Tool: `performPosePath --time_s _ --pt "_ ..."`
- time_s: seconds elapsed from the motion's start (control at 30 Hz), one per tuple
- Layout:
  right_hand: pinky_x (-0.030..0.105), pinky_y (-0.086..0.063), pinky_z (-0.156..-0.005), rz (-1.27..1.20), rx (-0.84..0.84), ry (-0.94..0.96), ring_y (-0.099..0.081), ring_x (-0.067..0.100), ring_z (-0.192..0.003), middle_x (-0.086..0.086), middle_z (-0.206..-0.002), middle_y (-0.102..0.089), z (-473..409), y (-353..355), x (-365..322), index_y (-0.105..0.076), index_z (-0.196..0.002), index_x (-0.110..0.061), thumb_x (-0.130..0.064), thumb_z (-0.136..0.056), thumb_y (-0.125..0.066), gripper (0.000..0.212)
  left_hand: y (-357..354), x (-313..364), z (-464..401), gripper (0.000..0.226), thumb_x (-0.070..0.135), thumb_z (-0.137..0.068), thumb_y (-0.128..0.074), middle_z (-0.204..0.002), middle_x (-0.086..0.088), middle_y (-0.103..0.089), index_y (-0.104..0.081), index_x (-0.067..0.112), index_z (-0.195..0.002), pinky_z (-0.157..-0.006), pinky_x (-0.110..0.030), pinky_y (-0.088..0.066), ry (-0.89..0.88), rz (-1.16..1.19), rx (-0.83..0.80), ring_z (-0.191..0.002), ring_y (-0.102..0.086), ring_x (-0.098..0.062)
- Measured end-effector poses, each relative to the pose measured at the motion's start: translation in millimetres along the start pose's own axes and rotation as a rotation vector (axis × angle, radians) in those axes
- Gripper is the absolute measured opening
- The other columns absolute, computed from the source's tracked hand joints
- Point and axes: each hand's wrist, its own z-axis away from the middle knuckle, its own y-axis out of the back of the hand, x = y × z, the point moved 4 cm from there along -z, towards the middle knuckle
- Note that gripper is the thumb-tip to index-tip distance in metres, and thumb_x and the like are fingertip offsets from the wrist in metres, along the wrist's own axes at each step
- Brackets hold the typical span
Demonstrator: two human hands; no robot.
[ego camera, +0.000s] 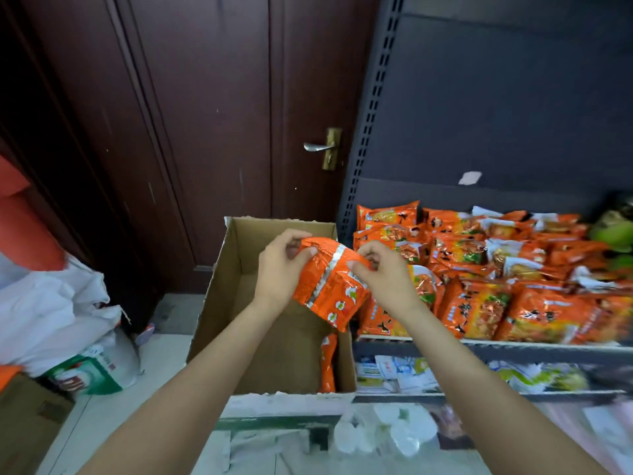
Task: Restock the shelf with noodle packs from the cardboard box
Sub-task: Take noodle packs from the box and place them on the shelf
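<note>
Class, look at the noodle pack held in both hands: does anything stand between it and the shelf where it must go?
Nothing visible does. Both hands, left hand and right hand, grip the noodle pack above the cardboard box, right beside the shelf. The shelf already holds many orange packs, so free room is tight.

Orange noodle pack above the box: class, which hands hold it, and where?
Both hands pinch the orange noodle pack at its top corners: left hand, right hand.

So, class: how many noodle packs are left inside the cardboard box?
1: a noodle pack stands against the cardboard box's right wall. The arms cover part of the floor, so others may be hidden.
</note>
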Motion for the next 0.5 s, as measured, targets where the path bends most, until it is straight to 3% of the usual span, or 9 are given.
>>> performPosePath --time_s 0.1,0.23,0.33,0.43,0.5 --pt "0.017 -0.041 -0.069 -0.029 0.055 0.045 -0.054 0.012 -0.078 -0.003 -0.081 -0.058 18 36 -10 -0.052 -0.079 -0.019 -0.018 -0.086 -0.064 0.015 -13 42 13 0.014 0.014 -0.087 -0.063 -0.096 0.011 -0.066 -0.064 0.022 -0.099 -0.082 -0.015 -0.047 -0.114 0.019 0.042 -0.091 -0.059 0.0" --pt "0.031 -0.045 -0.077 -0.014 0.104 0.084 -0.056 0.014 -0.084 -0.005 -0.082 -0.059 48 79 -14 -0.049 -0.076 -0.023 -0.015 -0.086 -0.064 0.019 -35 74 38 0.016 0.016 -0.087 -0.064 -0.097 0.008 -0.067 -0.066 0.019 -0.102 -0.08 -0.014 -0.048 -0.151 -0.009 0.006 -0.092 -0.06 -0.002" --pt "0.027 -0.041 -0.072 0.071 0.112 0.097 -0.054 0.012 -0.082 -0.008 -0.079 -0.056 69 97 -10 -0.049 -0.076 -0.019 -0.013 -0.085 -0.064 0.019 -50 76 55 0.015 0.017 -0.085 -0.067 -0.097 0.009 -0.066 -0.066 0.019 -0.1 -0.079 -0.011 -0.048 -0.13 -0.01 -0.047 -0.091 -0.06 -0.003" --pt "0.037 -0.042 -0.065 0.151 0.114 0.072 -0.054 0.02 -0.07 0.001 -0.074 -0.057 82 101 1 -0.046 -0.073 -0.018 -0.012 -0.083 -0.064 0.022 -65 66 67 0.019 0.018 -0.087 -0.066 -0.099 0.008 -0.067 -0.066 0.017 -0.105 -0.072 -0.004 -0.046 -0.086 -0.05 -0.137 -0.087 -0.06 0.001" --pt "0.038 -0.041 -0.058 0.215 0.107 0.029 -0.049 0.02 -0.059 0.002 -0.068 -0.053 88 99 12 -0.042 -0.068 -0.02 -0.011 -0.082 -0.062 0.027 -74 55 71 0.024 0.017 -0.087 -0.065 -0.103 0.005 -0.067 -0.065 0.018 -0.111 -0.077 -0.007 -0.048 -0.033 -0.058 -0.218 -0.088 -0.062 0.0"
